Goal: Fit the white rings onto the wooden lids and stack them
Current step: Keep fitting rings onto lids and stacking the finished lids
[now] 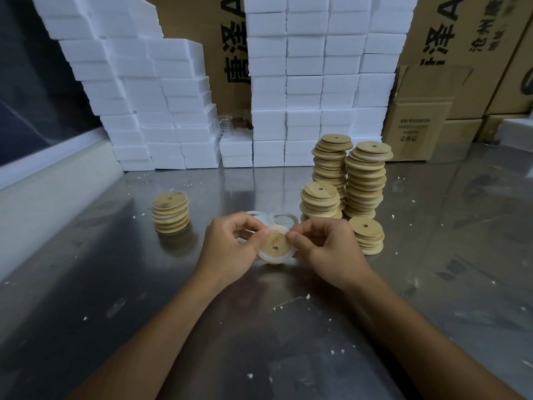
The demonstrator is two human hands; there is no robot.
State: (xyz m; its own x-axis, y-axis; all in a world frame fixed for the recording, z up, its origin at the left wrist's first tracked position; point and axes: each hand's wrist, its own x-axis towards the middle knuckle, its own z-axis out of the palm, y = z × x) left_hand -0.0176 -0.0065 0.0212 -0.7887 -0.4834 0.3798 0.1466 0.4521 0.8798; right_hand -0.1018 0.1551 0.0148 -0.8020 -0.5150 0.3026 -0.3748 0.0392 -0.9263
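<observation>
Station: metal table (121, 284), viewed from the head camera; both forearms reach in from the near edge.

Item in hand: one wooden lid (275, 246) with a white ring (266, 256) around its rim, held just above the table between the two hands, flat face tilted up toward the camera, centre hole visible.

Left hand (230, 249): curled on the lid's left edge, thumb tip pressing at the upper rim.

Right hand (323, 249): curled on the lid's right edge, fingertip meeting the rim near the left thumb.

Ring seating: the ring shows as a full band along the lower arc; at the upper arc, under the fingertips, seating cannot be confirmed. Judged: fitting is in its final press.

Finished stack (170, 216): short pile with pale bands between lids, to the left of the hands and somewhat farther back.

Governing relation: the finished stack lies on the left hand's side, so that hand is the nearer carrier; the lid would need to be level, disc face up, to land squarely.

Unfitted lids (364, 180): several bare piles to the right, the nearest beside the right hand.

Spare rings (284, 219): loose on the table just behind the hands.

Surroundings: white foam blocks (302, 82) and cardboard cartons (418, 128) at the rear.
</observation>
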